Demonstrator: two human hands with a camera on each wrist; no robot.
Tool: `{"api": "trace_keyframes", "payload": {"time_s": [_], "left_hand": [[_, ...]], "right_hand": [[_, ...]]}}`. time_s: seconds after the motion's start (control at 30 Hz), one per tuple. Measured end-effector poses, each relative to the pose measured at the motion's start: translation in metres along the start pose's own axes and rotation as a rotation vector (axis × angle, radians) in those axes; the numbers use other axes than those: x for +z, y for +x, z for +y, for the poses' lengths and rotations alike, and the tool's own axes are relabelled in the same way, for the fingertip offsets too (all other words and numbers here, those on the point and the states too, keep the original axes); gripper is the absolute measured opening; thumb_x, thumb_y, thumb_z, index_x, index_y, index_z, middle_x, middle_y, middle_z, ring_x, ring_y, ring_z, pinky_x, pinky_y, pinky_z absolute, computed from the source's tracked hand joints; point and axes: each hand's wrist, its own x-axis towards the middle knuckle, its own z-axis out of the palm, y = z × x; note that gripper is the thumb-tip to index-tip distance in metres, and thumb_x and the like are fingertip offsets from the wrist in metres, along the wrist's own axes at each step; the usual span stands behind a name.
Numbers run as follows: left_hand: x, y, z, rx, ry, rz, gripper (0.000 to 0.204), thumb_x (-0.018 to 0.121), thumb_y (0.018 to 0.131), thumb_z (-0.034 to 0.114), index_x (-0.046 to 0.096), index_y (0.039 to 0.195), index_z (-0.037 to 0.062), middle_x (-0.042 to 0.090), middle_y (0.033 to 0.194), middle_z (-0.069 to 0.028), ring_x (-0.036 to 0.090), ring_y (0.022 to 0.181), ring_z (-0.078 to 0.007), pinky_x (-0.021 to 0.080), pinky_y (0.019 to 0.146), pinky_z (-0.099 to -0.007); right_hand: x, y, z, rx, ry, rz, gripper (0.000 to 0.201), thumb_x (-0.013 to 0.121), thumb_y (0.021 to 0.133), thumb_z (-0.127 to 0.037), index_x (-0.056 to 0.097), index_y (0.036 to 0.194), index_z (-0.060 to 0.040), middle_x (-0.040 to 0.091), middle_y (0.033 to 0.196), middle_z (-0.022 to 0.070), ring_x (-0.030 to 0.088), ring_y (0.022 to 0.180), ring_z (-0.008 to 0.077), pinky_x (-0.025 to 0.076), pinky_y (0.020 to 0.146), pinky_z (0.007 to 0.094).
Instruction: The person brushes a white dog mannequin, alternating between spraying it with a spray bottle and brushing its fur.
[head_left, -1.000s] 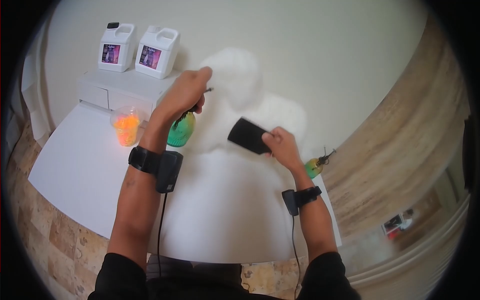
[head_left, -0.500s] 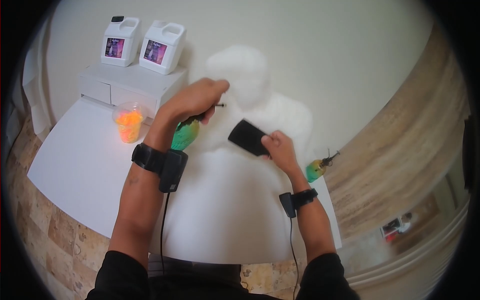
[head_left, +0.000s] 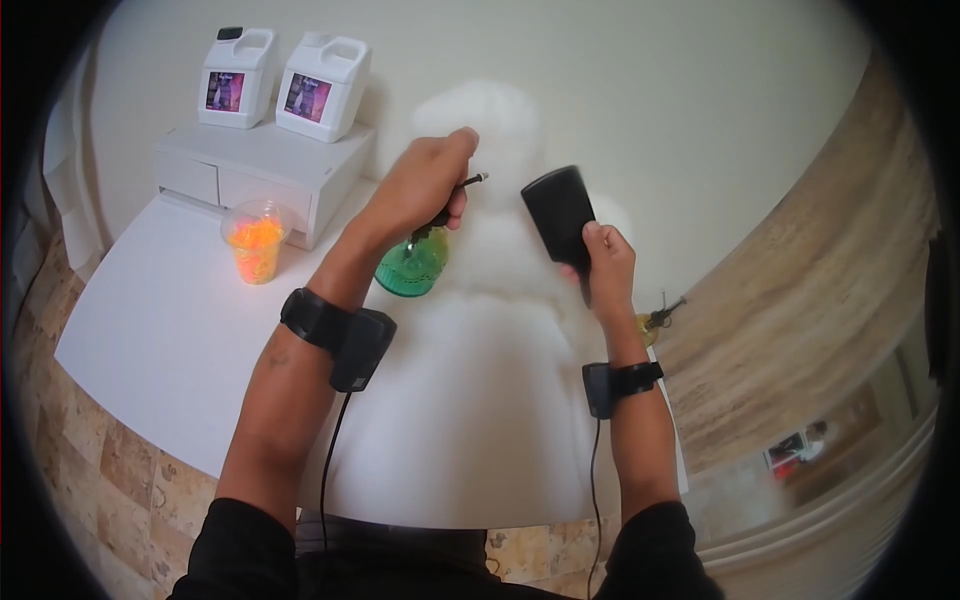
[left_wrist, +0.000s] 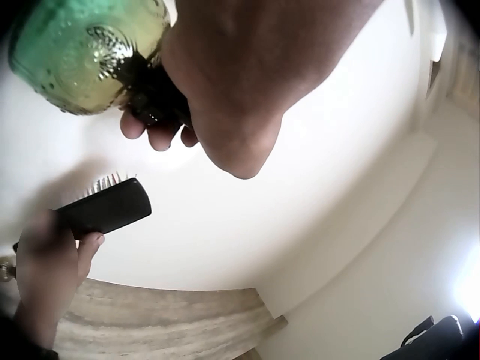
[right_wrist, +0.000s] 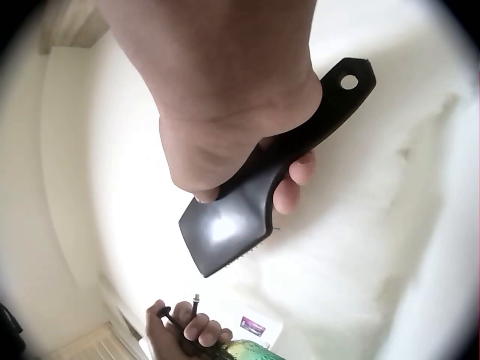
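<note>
My left hand [head_left: 425, 185] grips the black pump top of a green-and-yellow glass spray bottle [head_left: 412, 272], its thin nozzle pointing right. The textured glass shows large in the left wrist view. My right hand [head_left: 610, 265] holds a black paddle hairbrush [head_left: 557, 210] by the handle, thumb along its back. Bristles [left_wrist: 105, 182] show on the far side in the left wrist view. Both hands are over a large, fluffy white form [head_left: 505, 270] with a rounded upper part, blurred against the pale wall. The brush head overlaps its right side in the head view.
A clear plastic cup [head_left: 255, 262] with bright orange and yellow contents stands left on the white table [head_left: 160, 340]. Behind it, two white jugs [head_left: 308, 90] sit on a small drawer unit [head_left: 262, 160]. Another spray bottle [head_left: 652, 325] is partly behind my right wrist.
My left hand has moved right with the spray bottle, over the fluffy form. My right hand has risen and shifted right, turning the hairbrush more upright.
</note>
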Motion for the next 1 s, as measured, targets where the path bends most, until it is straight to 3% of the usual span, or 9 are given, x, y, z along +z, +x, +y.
{"api": "trace_keyframes", "payload": {"time_s": [0.2, 0.3, 0.37, 0.47, 0.53, 0.63, 0.73, 0.87, 1.0], "left_hand": [[0.001, 0.004, -0.003, 0.019, -0.001, 0.091, 0.050, 0.044, 0.102, 0.048, 0.048, 0.073, 0.0073, 0.054, 0.057, -0.0053, 0.054, 0.048, -0.0162, 0.045, 0.051, -0.0304], [-0.007, -0.001, 0.001, -0.056, 0.100, -0.041, 0.049, 0.044, 0.101, 0.047, 0.049, 0.074, 0.0072, 0.054, 0.056, -0.0048, 0.053, 0.048, -0.0157, 0.043, 0.050, -0.0304], [-0.012, -0.005, 0.008, -0.211, 0.452, -0.278, 0.047, 0.044, 0.100, 0.047, 0.048, 0.075, 0.0074, 0.054, 0.056, -0.0045, 0.053, 0.048, -0.0146, 0.040, 0.048, -0.0309], [-0.018, -0.006, 0.006, -0.223, 0.440, -0.255, 0.047, 0.045, 0.100, 0.048, 0.047, 0.074, 0.0079, 0.054, 0.056, -0.0045, 0.053, 0.048, -0.0137, 0.039, 0.047, -0.0317], [-0.015, -0.006, 0.008, -0.160, 0.368, -0.151, 0.047, 0.045, 0.100, 0.047, 0.047, 0.075, 0.0080, 0.054, 0.056, -0.0047, 0.053, 0.048, -0.0139, 0.040, 0.048, -0.0315], [-0.008, -0.004, 0.006, -0.035, 0.157, 0.031, 0.046, 0.045, 0.100, 0.047, 0.046, 0.075, 0.0081, 0.054, 0.056, -0.0052, 0.054, 0.049, -0.0145, 0.041, 0.049, -0.0311], [-0.003, 0.002, 0.002, 0.065, -0.001, 0.135, 0.046, 0.045, 0.101, 0.046, 0.046, 0.074, 0.0080, 0.055, 0.057, -0.0058, 0.054, 0.049, -0.0154, 0.042, 0.049, -0.0308], [-0.002, 0.002, 0.004, 0.098, 0.036, 0.195, 0.045, 0.044, 0.100, 0.044, 0.045, 0.074, 0.0071, 0.055, 0.057, -0.0070, 0.054, 0.048, -0.0161, 0.042, 0.049, -0.0313], [-0.012, -0.004, 0.010, 0.030, 0.154, 0.104, 0.040, 0.043, 0.098, 0.040, 0.045, 0.075, 0.0066, 0.054, 0.057, -0.0068, 0.053, 0.048, -0.0156, 0.042, 0.049, -0.0317]], "right_hand": [[-0.001, -0.007, 0.017, 0.047, 0.024, -0.045, 0.036, 0.066, 0.101, -0.033, 0.058, 0.085, -0.0026, 0.061, 0.071, 0.0058, 0.061, 0.053, 0.0142, 0.045, 0.045, 0.0258], [-0.005, -0.024, 0.023, 0.206, -0.240, -0.279, 0.034, 0.069, 0.098, -0.031, 0.059, 0.086, -0.0014, 0.054, 0.069, 0.0021, 0.057, 0.055, 0.0111, 0.052, 0.048, 0.0271], [-0.009, -0.033, 0.025, 0.283, -0.444, -0.469, 0.035, 0.072, 0.095, -0.031, 0.059, 0.086, 0.0008, 0.054, 0.070, 0.0025, 0.056, 0.056, 0.0106, 0.054, 0.049, 0.0280], [-0.010, -0.037, 0.023, 0.272, -0.501, -0.545, 0.037, 0.073, 0.095, -0.031, 0.059, 0.086, 0.0013, 0.053, 0.069, 0.0027, 0.056, 0.056, 0.0105, 0.054, 0.049, 0.0281], [-0.010, -0.032, 0.022, 0.240, -0.444, -0.481, 0.035, 0.072, 0.096, -0.031, 0.059, 0.086, 0.0004, 0.054, 0.070, 0.0024, 0.056, 0.056, 0.0102, 0.053, 0.048, 0.0279], [0.000, -0.018, 0.006, 0.054, -0.017, -0.164, 0.032, 0.066, 0.101, -0.029, 0.058, 0.086, -0.0024, 0.056, 0.070, 0.0014, 0.058, 0.055, 0.0109, 0.051, 0.048, 0.0267], [0.013, -0.005, -0.014, -0.041, 0.013, -0.048, 0.034, 0.065, 0.102, -0.032, 0.056, 0.086, -0.0027, 0.063, 0.072, 0.0052, 0.064, 0.056, 0.0143, 0.043, 0.046, 0.0253], [0.026, -0.001, -0.017, -0.021, 0.025, -0.019, 0.031, 0.066, 0.101, -0.030, 0.057, 0.086, -0.0041, 0.062, 0.075, 0.0061, 0.060, 0.056, 0.0139, 0.050, 0.048, 0.0282], [0.019, -0.015, 0.007, 0.106, -0.129, -0.211, 0.029, 0.066, 0.100, -0.026, 0.058, 0.087, -0.0020, 0.059, 0.075, 0.0041, 0.060, 0.057, 0.0120, 0.050, 0.046, 0.0269]]}}
